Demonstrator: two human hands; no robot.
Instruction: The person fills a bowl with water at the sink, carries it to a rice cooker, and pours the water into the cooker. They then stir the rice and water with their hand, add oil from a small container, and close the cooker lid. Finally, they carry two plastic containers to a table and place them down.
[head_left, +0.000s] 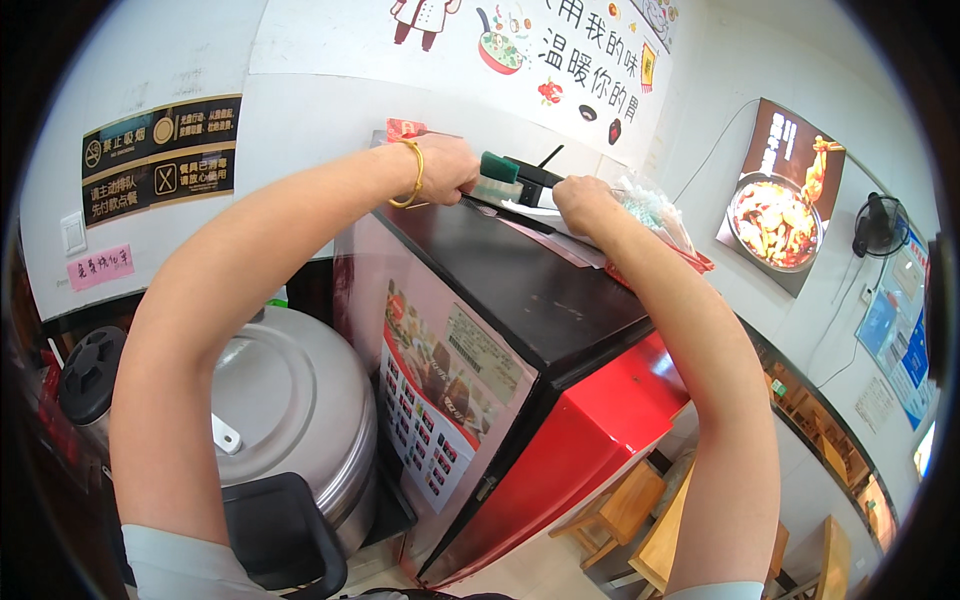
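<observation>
Both my arms reach forward over the dark top of a red cabinet. My left hand, with a gold-coloured bracelet at the wrist, is curled beside a dark green item at the back left of the top; what its fingers hold is hidden. My right hand is curled close to a black device with an antenna and white papers; its grip cannot be made out. Flat papers lie under and between the hands. A clear plastic bag of pale green and white items is just beyond my right forearm.
A large lidded metal pot stands left of the cabinet, with a black plastic tray in front and a black-lidded container farther left. Wooden stools stand at lower right. A fan hangs on the right wall.
</observation>
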